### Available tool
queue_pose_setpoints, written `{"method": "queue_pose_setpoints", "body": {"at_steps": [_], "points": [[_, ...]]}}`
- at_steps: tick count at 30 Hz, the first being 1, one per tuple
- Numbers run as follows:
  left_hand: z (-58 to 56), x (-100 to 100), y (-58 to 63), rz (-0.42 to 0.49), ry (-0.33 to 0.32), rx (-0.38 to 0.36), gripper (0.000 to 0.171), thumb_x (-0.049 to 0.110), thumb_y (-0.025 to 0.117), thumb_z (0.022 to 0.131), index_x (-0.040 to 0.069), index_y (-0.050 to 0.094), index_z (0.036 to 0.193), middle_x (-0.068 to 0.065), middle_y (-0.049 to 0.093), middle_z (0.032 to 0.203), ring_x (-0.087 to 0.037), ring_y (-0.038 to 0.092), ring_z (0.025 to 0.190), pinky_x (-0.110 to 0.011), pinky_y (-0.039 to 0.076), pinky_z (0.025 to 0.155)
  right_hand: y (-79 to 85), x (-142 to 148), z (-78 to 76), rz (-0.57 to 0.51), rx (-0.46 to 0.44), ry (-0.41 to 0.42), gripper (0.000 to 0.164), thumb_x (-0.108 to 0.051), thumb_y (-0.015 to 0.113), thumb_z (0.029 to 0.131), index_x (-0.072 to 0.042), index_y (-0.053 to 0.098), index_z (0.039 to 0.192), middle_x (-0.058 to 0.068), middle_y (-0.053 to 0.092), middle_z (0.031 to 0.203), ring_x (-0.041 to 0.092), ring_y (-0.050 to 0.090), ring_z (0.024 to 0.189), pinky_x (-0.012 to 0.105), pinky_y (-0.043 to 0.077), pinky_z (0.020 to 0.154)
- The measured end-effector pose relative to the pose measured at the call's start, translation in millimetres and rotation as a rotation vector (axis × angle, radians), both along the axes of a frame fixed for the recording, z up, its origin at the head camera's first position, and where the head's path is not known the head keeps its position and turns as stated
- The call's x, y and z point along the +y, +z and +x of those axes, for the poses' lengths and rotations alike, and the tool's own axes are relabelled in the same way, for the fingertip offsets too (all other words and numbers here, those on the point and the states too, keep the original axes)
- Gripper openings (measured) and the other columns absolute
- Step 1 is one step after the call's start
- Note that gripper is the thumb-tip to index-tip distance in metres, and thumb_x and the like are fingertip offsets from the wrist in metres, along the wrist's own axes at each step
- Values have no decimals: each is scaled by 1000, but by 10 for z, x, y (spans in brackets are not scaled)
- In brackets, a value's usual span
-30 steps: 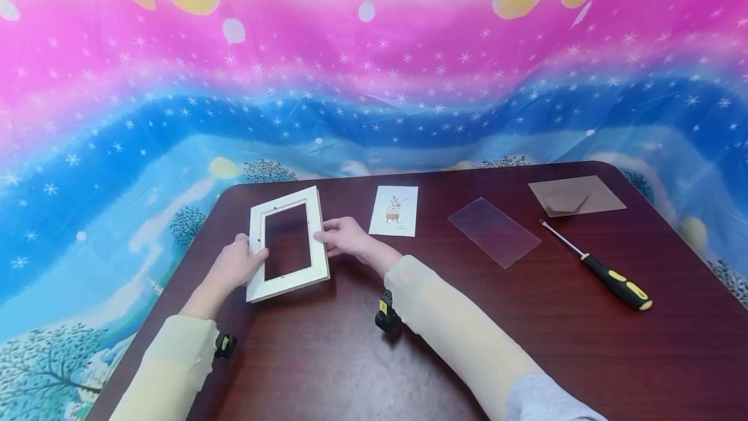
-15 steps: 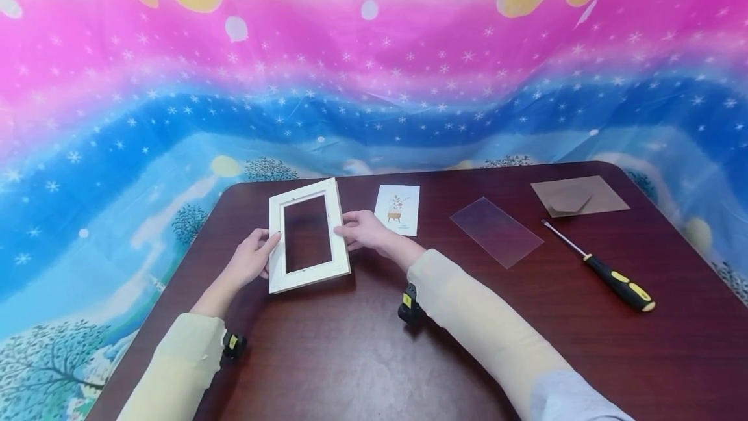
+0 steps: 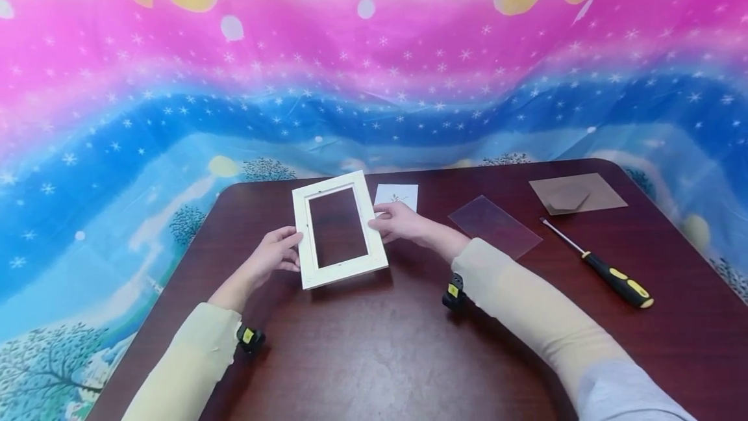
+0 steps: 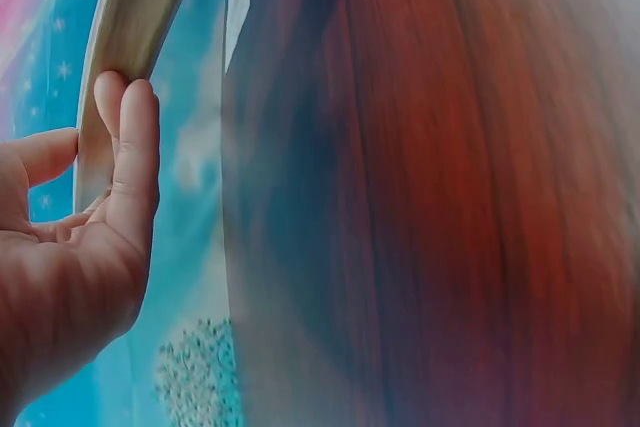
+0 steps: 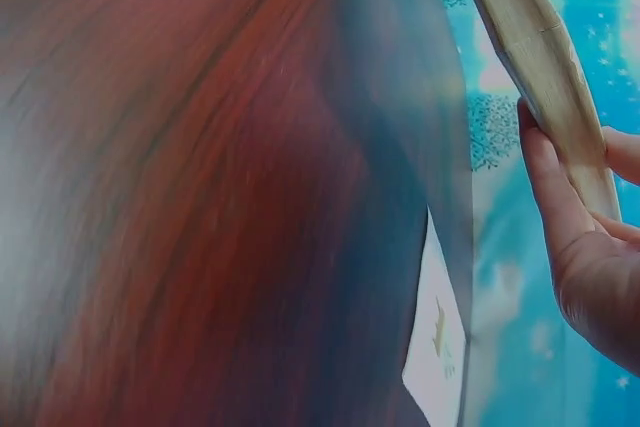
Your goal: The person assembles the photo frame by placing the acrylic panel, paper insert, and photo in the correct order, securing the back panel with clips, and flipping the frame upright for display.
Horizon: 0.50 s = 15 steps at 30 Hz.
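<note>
A white picture frame with an open middle is held up, tilted, above the dark wooden table. My left hand grips its left side between thumb and fingers. On the opposite side my right hand pinches the frame's edge. The left wrist view shows the thumb and fingers of the left hand on either side of the frame's edge. In the right wrist view, the right hand clasps the pale wooden side likewise. A printed card lies behind the right hand, partly covered by it.
A clear rectangular sheet lies right of the card, partly behind the right forearm. Farther right are a brown backing board with a raised flap and a black-and-yellow screwdriver. A patterned cloth hangs behind the table.
Both hands have moved the picture frame to the right and slightly up. The right hand now covers the lower part of the card. Its forearm overlaps the clear sheet's corner.
</note>
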<state>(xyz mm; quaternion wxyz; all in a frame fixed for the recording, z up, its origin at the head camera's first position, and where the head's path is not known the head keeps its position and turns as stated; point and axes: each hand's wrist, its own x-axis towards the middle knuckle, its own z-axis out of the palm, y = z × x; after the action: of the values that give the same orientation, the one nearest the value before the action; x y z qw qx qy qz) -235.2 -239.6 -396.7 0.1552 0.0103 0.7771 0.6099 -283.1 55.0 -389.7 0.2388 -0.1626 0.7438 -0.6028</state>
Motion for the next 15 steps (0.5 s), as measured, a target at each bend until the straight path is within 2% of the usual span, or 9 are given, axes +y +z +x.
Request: {"method": "queue_pose_setpoints", "body": {"at_steps": [7,15], "points": [[-15,235,21,55,-60,-12,43,19,49,103,-10,38,133,-7,61,81,-14,58,57,-29,55,57,86,289,120,61,37,-6,59,-3,53,98,6,24,149,31,60,118,24,68,80,45,56,73],[61,551,39,56,-141,-70,61,16,53,101,2,20,150,-13,62,83,-17,60,57,-32,55,58,13,620,313,232,116,-16,63,-16,51,101,6,19,151,18,67,84,24,66,62,44,56,60]]}}
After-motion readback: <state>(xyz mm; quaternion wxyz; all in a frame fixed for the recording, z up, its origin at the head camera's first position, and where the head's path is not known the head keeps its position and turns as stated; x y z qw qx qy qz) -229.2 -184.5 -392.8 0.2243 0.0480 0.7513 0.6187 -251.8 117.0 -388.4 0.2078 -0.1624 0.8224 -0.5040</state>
